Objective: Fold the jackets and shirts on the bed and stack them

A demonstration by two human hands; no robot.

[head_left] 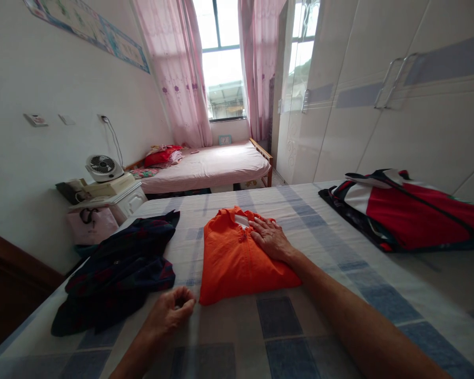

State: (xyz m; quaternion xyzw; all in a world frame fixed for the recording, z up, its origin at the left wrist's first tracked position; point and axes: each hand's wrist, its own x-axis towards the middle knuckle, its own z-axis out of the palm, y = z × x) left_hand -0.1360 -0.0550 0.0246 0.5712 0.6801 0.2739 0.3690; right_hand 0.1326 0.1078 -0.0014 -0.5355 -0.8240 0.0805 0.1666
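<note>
An orange garment (237, 268) lies folded on the checked bedsheet, its collar facing away from me and a small tie showing at the neck. My right hand (270, 237) rests flat on its upper right part, near the collar, with fingers stretched out. Just off the garment's near left corner, my left hand (174, 311) is curled, thumb against the fingers, with nothing visible in it. Left of that hand is a dark plaid garment (122, 268), loosely heaped.
A red, white and black jacket (414, 210) lies on the bed's right side, before the white wardrobe (403, 131). Beyond stands a second bed (217, 168) with a pink sheet. A fan (104, 167) sits on a cabinet at left, near a pink bag (92, 226).
</note>
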